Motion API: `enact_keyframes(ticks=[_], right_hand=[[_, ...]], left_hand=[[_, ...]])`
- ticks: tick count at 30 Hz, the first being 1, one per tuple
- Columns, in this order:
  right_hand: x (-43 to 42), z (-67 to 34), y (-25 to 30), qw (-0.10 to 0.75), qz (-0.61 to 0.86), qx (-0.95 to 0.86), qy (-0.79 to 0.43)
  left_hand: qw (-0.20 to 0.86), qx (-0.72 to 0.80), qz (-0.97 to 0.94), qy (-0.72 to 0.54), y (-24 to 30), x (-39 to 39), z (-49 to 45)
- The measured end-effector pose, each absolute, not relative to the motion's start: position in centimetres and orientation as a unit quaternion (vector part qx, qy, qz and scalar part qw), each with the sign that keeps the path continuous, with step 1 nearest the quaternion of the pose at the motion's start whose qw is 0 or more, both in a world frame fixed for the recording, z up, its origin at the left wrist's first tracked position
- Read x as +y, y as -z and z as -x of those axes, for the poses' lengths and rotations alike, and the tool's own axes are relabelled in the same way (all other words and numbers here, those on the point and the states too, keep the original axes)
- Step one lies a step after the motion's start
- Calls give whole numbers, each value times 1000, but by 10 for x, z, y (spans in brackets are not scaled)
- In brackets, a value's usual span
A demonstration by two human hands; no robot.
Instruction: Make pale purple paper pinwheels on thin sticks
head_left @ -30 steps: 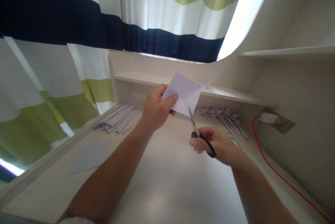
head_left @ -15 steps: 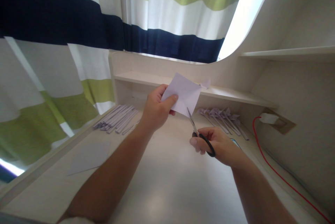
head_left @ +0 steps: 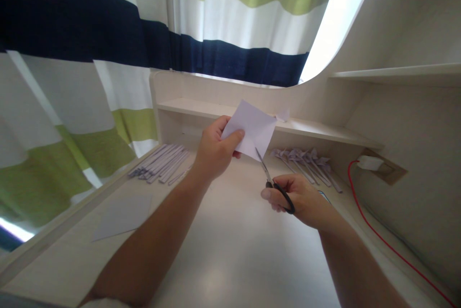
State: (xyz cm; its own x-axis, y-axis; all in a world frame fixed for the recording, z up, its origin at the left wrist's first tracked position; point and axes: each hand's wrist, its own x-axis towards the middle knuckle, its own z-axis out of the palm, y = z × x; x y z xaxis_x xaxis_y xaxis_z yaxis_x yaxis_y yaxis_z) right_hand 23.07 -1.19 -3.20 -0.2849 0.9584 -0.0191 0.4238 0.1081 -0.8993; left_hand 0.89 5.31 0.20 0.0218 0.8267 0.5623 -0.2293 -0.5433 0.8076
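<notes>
My left hand (head_left: 219, 147) pinches a square of pale lilac paper (head_left: 254, 123) by its left corner, thumb on the face and fingers behind. The paper is held up above the desk, tilted toward me. Scissors (head_left: 267, 173) with black handles are in my right hand (head_left: 293, 197), fingers wrapped round the loops. Their blades reach over the lower corner of the paper and look nearly closed on it, the tip pointing toward its middle. Whether a slit runs ahead of the tip I cannot tell.
Several rolled paper sticks (head_left: 162, 163) lie at the desk's left. Paper pinwheels (head_left: 306, 161) on sticks lie back right, under a shelf (head_left: 324, 131) bearing another folded paper piece (head_left: 283, 116). Paper sheets (head_left: 124, 217) lie front left. A red cable (head_left: 374, 231) hangs from a white plug (head_left: 370, 162).
The scissors have shifted very slightly left, with the tip a little further into the paper and the blades closer together. My left hand and the paper have hardly moved.
</notes>
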Motion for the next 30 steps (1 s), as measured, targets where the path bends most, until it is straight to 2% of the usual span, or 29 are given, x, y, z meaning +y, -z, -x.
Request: enact_keyframes(ticks=[30], right_hand=[[-14, -228, 27, 325, 514, -670, -426]], left_hand=[[427, 240, -617, -616, 2, 52, -15]])
